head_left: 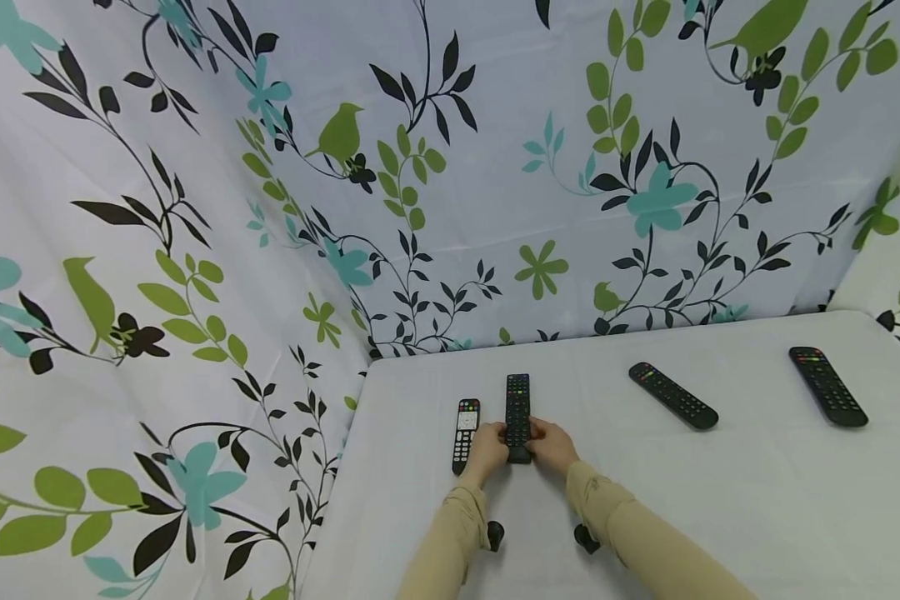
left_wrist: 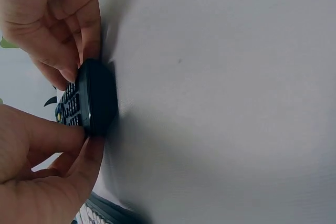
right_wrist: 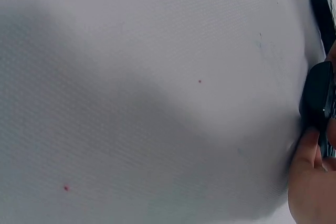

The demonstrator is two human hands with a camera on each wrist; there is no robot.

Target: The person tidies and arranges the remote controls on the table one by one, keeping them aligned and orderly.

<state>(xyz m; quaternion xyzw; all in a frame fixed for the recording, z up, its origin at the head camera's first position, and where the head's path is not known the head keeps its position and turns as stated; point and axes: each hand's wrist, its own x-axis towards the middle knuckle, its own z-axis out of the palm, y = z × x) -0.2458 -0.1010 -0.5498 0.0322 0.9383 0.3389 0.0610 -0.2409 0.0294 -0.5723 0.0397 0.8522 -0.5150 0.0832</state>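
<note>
Black plastic fills the grip: both hands pinch the near end of a long remote [head_left: 518, 417] lying flat on the white table [head_left: 645, 500], the left hand [head_left: 486, 450] on one edge and the right hand [head_left: 551, 444] on the other, apparently to square it up. Its long axis runs straight away from the person, coloured buttons at the far end. Just left of the grip lies a shorter remote [head_left: 465, 433] with a pale panel. Well to the right rest two more black remotes, one nearer [head_left: 672, 395], one farther out [head_left: 827, 386].
</note>
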